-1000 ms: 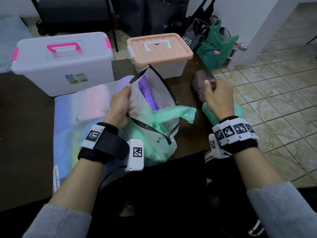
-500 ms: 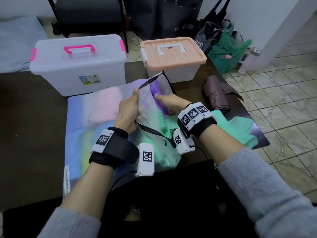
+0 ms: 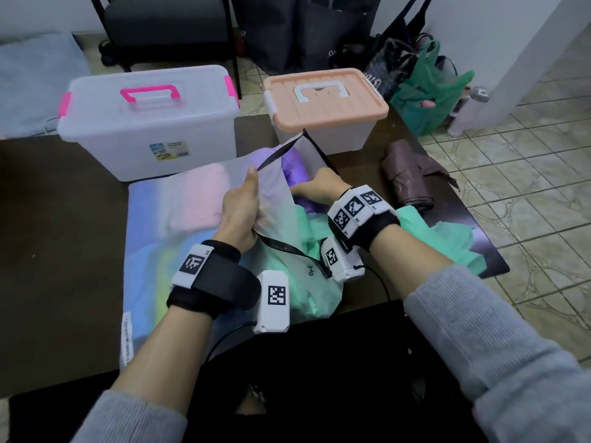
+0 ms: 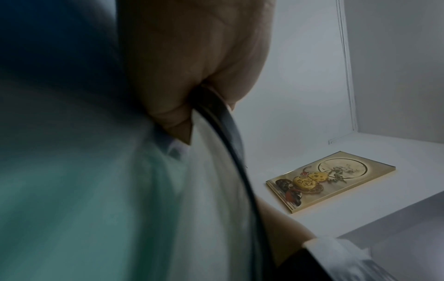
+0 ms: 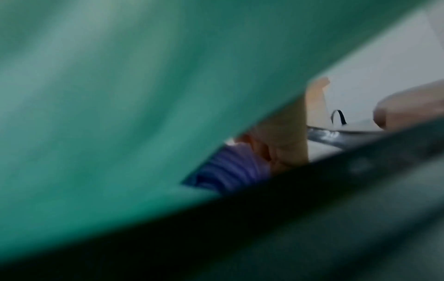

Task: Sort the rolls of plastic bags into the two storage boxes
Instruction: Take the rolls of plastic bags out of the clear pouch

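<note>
A translucent zip pouch (image 3: pixel 192 212) with pastel rolls of plastic bags inside lies on the dark table (image 3: pixel 64 235). My left hand (image 3: pixel 252 187) pinches its black zip edge (image 4: pixel 223 117) and lifts the flap. My right hand (image 3: pixel 319 187) reaches into the opening, its fingers (image 5: pixel 288 142) against a purple roll (image 3: pixel 295 169); their grip is hidden. Loose green bags (image 3: pixel 425 231) spill from the pouch under my right wrist. A brown roll (image 3: pixel 406 177) lies to the right. The clear box with a pink handle (image 3: pixel 144 123) and the peach-lidded box (image 3: pixel 326 97) stand behind, lids on.
The table's right edge runs just past the brown roll and the green bags, with tiled floor (image 3: pixel 511 187) beyond. A chair (image 3: pixel 166 24), dark bags (image 3: pixel 307 27), a green shopping bag (image 3: pixel 428 97) and a bottle (image 3: pixel 467 113) stand on the floor behind the boxes.
My right hand left the brown roll on the table's right side, swung left and went into the pouch at the purple roll. My left hand kept holding the flap up.
</note>
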Demonstrator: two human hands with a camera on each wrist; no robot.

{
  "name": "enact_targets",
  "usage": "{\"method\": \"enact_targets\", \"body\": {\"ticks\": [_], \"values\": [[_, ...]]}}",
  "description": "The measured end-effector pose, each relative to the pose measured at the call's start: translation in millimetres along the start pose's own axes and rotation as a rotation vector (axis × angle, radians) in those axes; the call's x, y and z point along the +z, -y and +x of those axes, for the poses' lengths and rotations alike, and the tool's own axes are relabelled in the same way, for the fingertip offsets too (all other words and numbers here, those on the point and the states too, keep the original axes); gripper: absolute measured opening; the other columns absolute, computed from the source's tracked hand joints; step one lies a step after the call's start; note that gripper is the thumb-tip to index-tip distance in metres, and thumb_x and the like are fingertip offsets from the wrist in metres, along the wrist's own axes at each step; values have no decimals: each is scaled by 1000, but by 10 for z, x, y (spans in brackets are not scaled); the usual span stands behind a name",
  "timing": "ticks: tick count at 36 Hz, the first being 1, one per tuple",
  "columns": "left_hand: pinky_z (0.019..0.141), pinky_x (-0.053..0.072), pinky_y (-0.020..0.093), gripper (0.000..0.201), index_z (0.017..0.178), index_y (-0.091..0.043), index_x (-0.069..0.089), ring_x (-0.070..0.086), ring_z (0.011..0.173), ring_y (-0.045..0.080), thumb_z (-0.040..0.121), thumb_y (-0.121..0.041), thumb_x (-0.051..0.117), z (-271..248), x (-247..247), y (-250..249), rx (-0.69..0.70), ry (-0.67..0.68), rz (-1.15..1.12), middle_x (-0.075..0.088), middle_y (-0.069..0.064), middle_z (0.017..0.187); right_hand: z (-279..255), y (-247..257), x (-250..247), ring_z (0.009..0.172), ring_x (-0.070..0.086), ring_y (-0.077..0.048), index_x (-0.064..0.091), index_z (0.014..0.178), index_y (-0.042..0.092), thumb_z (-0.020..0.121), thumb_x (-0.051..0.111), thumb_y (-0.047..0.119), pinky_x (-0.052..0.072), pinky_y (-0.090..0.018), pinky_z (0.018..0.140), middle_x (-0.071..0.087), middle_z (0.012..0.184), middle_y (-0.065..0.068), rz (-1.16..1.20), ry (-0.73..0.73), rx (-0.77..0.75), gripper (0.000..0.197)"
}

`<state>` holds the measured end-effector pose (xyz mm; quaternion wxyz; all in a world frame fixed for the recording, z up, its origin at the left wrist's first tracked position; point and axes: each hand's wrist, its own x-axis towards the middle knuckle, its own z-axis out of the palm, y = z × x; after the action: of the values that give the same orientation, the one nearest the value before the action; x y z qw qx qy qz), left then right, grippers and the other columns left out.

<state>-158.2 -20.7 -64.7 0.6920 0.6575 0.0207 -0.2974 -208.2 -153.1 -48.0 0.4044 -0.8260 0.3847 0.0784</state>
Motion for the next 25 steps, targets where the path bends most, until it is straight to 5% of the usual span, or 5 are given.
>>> {"method": "enact_targets", "body": {"ticks": [7, 13, 16, 22, 25], "values": [[51, 29, 26, 40, 68, -17, 44, 34, 51, 15, 96, -45, 46, -15, 8, -1, 1, -38, 6, 35, 0, 58, -117, 102, -426, 82, 63, -24, 60, 84, 8, 70, 73, 39, 50, -30, 72, 64, 98, -9, -19, 57, 13, 36], [64, 34, 29, 37, 74, -16, 49, 40, 64, 17, 95, -47, 48, 2, -6, 2, -11, -38, -12, 40, 0, 66, -336, 34, -893, 40, 55, -14, 63, 81, 11, 80, 65, 38, 40, -13, 40, 62, 54, -4, -93, 186, 67, 28], [57, 33, 28, 40, 69, -16, 46, 38, 55, 16, 96, -45, 46, 9, -15, 3, -4, -43, 4, 38, 0, 60, -358, -126, -1120, 42, 56, -17, 61, 80, 7, 77, 69, 35, 45, -17, 46, 62, 50, -6, -44, 152, 95, 30], [58, 32, 28, 38, 70, -17, 46, 37, 56, 15, 96, -45, 47, 28, -13, 13, -5, -34, -7, 36, -1, 60, -442, -356, -1446, 38, 57, -17, 56, 80, 7, 79, 68, 29, 46, -19, 38, 60, 65, -11, 7, -111, 191, 25], [57, 32, 28, 39, 68, -17, 46, 37, 55, 15, 96, -44, 47, 39, -10, 28, -4, -29, -22, 36, -1, 59, -377, -454, -1435, 66, 60, -28, 55, 80, 5, 75, 69, 31, 49, -30, 56, 60, 83, -15, -86, -285, 187, 30]]}}
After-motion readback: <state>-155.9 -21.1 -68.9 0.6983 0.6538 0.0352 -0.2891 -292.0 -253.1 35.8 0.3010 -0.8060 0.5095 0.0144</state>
